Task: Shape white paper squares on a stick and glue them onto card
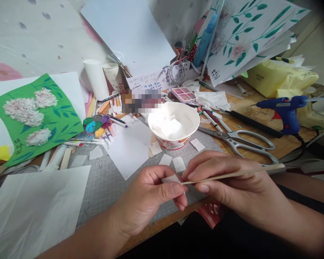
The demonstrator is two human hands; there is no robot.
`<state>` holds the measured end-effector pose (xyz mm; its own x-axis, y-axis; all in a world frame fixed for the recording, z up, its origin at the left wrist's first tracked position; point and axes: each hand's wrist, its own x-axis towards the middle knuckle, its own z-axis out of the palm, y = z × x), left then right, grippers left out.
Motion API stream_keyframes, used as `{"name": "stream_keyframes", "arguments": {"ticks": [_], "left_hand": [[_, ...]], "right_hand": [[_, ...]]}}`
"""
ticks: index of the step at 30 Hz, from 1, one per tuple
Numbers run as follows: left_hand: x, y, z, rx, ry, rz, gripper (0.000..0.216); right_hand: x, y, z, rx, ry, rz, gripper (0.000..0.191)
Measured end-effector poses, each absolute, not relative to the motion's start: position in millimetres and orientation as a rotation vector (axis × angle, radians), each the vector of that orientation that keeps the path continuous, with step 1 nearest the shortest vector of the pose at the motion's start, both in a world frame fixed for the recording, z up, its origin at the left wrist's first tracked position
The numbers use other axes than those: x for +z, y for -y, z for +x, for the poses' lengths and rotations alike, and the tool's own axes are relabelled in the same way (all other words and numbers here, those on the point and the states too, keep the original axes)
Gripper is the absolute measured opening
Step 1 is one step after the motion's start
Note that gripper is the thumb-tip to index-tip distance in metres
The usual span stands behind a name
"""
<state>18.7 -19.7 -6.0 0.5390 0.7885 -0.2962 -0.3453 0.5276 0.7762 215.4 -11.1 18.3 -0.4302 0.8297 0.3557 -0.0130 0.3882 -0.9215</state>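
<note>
Pinched a paper piece [170, 178] in the left hand [152, 192] — held a thin stick [232, 175] in the right hand [233, 190], near a bowl [175, 142].

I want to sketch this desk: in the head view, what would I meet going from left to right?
Green flower picture → multicoloured paint palette → left hand pinching a small white piece → right hand holding a thin stick → blue glue gun.

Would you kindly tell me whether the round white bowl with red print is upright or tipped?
Upright: the bowl stands with its open mouth facing up.
</note>
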Motion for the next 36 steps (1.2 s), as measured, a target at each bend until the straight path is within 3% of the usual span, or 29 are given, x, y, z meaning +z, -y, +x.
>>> {"name": "stream_keyframes", "arguments": {"ticks": [14,36], "left_hand": [[-8.9,20.2,17.3,0.693,-0.743,0.782,0.016],[-7.2,22.1,16.4,0.648,-0.837,0.976,0.02]], "right_hand": [[17.3,13.4,214.4,1.139,1.756,-0.661,0.025],[13.8,18.0,210.0,1.112,1.754,-0.758,0.013]]}}
